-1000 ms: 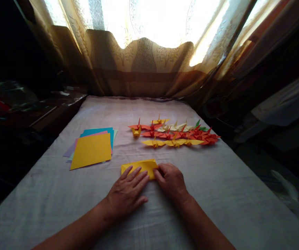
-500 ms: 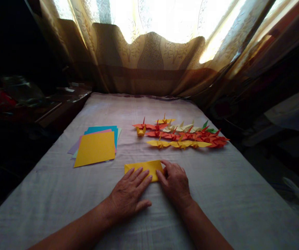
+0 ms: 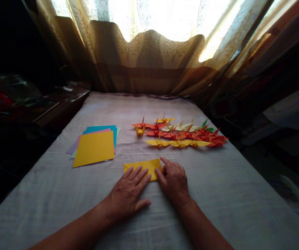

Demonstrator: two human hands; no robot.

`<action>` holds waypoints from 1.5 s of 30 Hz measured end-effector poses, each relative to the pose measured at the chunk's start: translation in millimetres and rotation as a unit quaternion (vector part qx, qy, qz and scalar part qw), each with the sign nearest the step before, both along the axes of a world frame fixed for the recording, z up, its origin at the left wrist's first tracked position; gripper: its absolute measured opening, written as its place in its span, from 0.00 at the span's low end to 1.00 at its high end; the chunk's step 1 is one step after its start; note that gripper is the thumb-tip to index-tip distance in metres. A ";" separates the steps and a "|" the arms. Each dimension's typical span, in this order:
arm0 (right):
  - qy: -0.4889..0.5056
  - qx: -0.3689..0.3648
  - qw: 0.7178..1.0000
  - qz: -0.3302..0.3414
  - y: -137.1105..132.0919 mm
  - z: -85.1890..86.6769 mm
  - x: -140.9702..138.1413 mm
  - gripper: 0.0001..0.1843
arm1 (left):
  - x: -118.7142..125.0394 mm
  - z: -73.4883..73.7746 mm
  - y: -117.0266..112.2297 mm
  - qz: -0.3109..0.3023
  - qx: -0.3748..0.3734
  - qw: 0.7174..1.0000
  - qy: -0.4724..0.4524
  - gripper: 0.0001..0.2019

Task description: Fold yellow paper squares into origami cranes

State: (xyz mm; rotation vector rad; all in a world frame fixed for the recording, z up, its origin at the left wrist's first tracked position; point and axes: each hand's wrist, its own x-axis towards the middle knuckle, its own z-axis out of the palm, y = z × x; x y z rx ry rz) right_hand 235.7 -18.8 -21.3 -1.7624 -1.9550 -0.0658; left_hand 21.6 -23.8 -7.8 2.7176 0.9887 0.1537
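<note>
Now, in the head view, the right hand (image 3: 175,182) has straightened its index finger, parted from the thumb, beside the far corner of the folded yellow paper (image 3: 152,166); the left hand (image 3: 126,194), fingers flat, seemingly steadies it on the cloth (image 3: 230,208).

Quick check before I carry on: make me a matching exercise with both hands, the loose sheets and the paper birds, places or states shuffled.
Column one
1. Left hand
2. Right hand
3. Stack of loose sheets
4. Paper birds

Column two
A. Fanned out unevenly, yellow on top, blue, pink and purple edges showing
B. Thumb and index finger at the right end of the folded yellow paper
C. In rows, mostly red and yellow
D. Flat, fingers spread over the paper's near side

Pairs: 1-D, 2-B, 3-A, 4-C
</note>
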 end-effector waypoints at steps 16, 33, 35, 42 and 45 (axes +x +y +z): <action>0.025 0.032 0.992 0.121 -10.4 15.5 -5.3 0.08 | 2.6 -0.5 -1.3 0.009 0.031 0.999 0.026 0.34; 0.043 -0.069 0.996 0.036 -12.6 11.2 16.4 0.03 | 1.2 2.5 0.9 0.000 0.016 0.999 0.040 0.32; 0.048 -0.075 0.996 0.029 -12.5 11.3 19.5 0.02 | 1.4 4.5 1.6 0.004 0.004 0.999 0.043 0.29; 0.059 -0.087 0.994 0.014 -13.1 13.8 15.6 0.03 | -0.8 6.9 5.0 -0.006 -0.033 0.998 0.049 0.30; 0.061 -0.089 0.994 0.006 -13.3 13.2 15.9 0.03 | -9.8 8.9 6.9 -0.025 -0.052 0.996 0.066 0.31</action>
